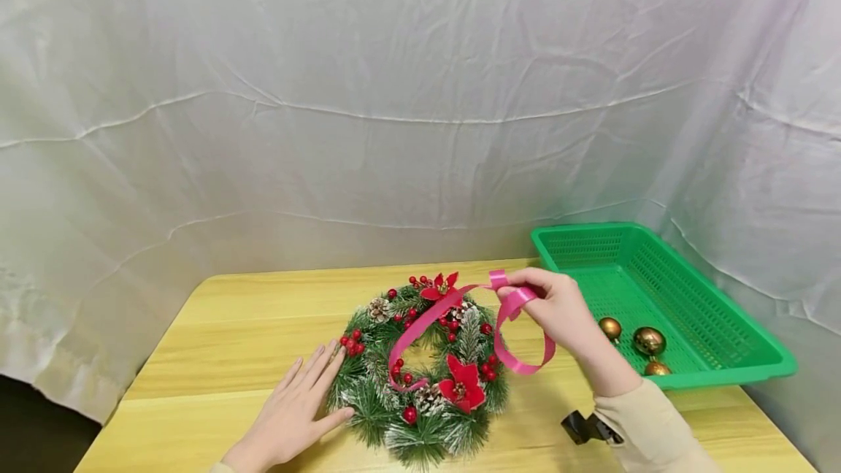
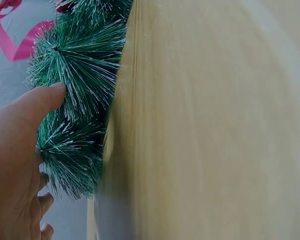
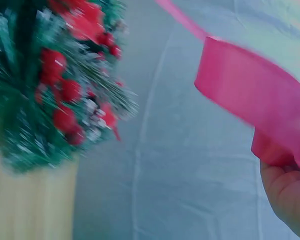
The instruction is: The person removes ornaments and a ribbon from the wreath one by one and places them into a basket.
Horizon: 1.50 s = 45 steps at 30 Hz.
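A green Christmas wreath point(image 1: 374, 414) with red flowers, berries and pine cones lies on the table. My left hand point(image 1: 296, 411) rests against its left side, fingers straight. In the left wrist view, the thumb point(image 2: 47, 97) touches the frosted needles. Above the wreath's upper right, my right hand point(image 1: 558, 309) pinches a pink ribbon point(image 1: 425, 320) between thumb and fingers. One length of ribbon drapes across the wreath's centre; another hangs in a loop below the hand. Close up in the right wrist view, a wide fold of ribbon point(image 3: 255, 85) hides most of the fingers.
A green plastic basket point(image 1: 696, 276) stands at the right of the wooden table point(image 1: 250, 327). Several bronze baubles point(image 1: 649, 341) lie in its near left part. A black object point(image 1: 578, 427) shows beside the right sleeve. Pale grey cloth point(image 1: 394, 166) hangs behind the table.
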### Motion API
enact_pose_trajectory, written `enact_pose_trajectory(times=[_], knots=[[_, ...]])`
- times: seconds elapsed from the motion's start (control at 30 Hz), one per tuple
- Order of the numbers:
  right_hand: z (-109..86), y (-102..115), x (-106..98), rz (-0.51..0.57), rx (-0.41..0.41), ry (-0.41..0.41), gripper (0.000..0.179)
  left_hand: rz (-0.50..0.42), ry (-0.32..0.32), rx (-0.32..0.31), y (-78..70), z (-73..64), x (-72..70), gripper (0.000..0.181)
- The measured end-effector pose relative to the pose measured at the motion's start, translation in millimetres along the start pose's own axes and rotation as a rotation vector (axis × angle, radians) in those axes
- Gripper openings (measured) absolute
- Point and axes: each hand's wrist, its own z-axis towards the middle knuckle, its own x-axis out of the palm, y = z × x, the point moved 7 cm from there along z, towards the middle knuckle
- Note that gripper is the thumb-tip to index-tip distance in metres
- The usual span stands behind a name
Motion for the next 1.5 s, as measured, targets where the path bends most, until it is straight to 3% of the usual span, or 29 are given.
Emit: enact_pose_trajectory(times=[0.3, 0.5, 0.83, 1.03, 1.3, 1.5], knots=[[7.2, 16.1, -63.3, 0.028, 0.033, -0.230, 0.027, 0.011, -0.007, 0.008, -0.8, 0.8, -2.2, 0.087], [12.4, 17.1, -96.8, 0.065, 0.044, -0.323, 0.021, 0.006, -0.006, 0.013, -1.0, 1.2, -3.1, 0.087], [21.0, 27.7, -129.8, 0.087, 0.046, -0.451, 0.016, 0.007, -0.004, 0.011, -1.1, -0.1, -2.2, 0.087], [23.2, 22.9, -146.5, 0.054, 0.061, -0.531, 0.014, 0.008, -0.002, 0.011, -2.1, 0.1, -2.5, 0.087], [21.8, 12.2, -169.9, 0.244, 0.089, -0.648, 0.014, -0.004, -0.006, 0.015, -3.2, -0.7, -2.9, 0.086], [21.9, -1.3, -182.9, 0.343, 0.108, -0.685, 0.020, -0.003, -0.021, 0.018, -4.4, -1.0, -4.5, 0.086]])
